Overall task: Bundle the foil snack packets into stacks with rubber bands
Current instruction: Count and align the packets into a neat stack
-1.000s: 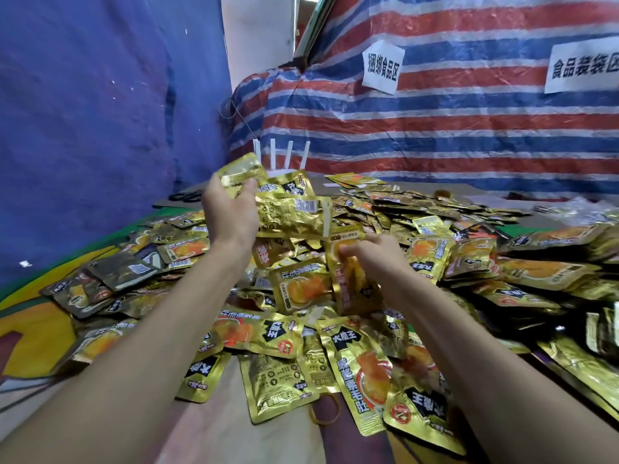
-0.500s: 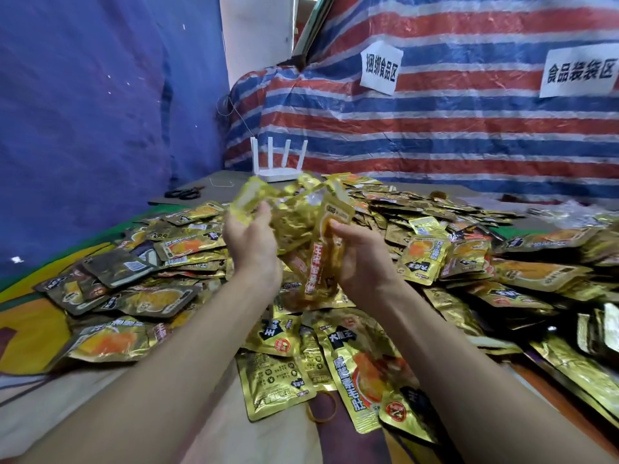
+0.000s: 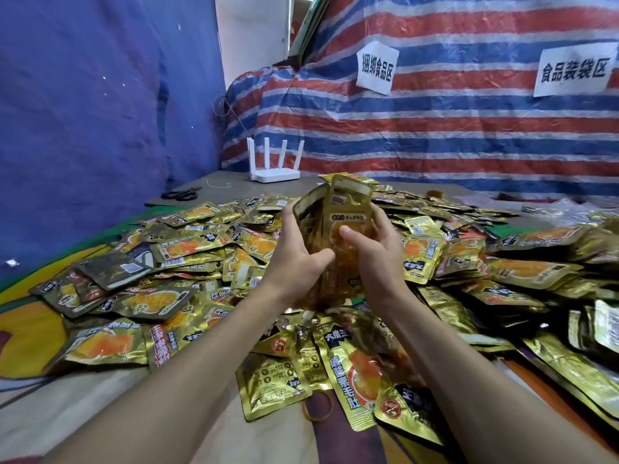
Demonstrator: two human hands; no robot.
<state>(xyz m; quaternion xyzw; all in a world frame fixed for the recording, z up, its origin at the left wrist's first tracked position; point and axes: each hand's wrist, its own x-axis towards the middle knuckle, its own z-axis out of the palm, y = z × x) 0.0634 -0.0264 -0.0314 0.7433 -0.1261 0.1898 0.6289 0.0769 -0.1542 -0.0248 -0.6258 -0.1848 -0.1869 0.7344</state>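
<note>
1. We hold a small stack of foil snack packets (image 3: 335, 239) upright between our two hands, lifted above the pile. Its top edges are uneven, and one packet leans off to the left.
2. Our left hand (image 3: 294, 259) grips the stack's left side, thumb across the near face. Our right hand (image 3: 375, 252) grips the right side, thumb pressing the front packet and fingers wrapped behind.
3. No band shows on this stack, so we judge we are squaring it up and have not yet begun to bind it.
4. One rubber band (image 3: 316, 420) lies below our hands, towards us, partly tucked under a loose packet.
5. Loose packets (image 3: 187, 246) spread out from under our hands on the left, the right and the far side. We can make out no finished bundles among them, so nearly all the work appears to remain.
6. Beyond our hands, on the bare tabletop (image 3: 231, 192), stand a white router (image 3: 274, 174) and, left of it, scissors (image 3: 181, 194).
7. Behind those hangs a striped tarp (image 3: 435, 128) with paper signs (image 3: 376, 67).
</note>
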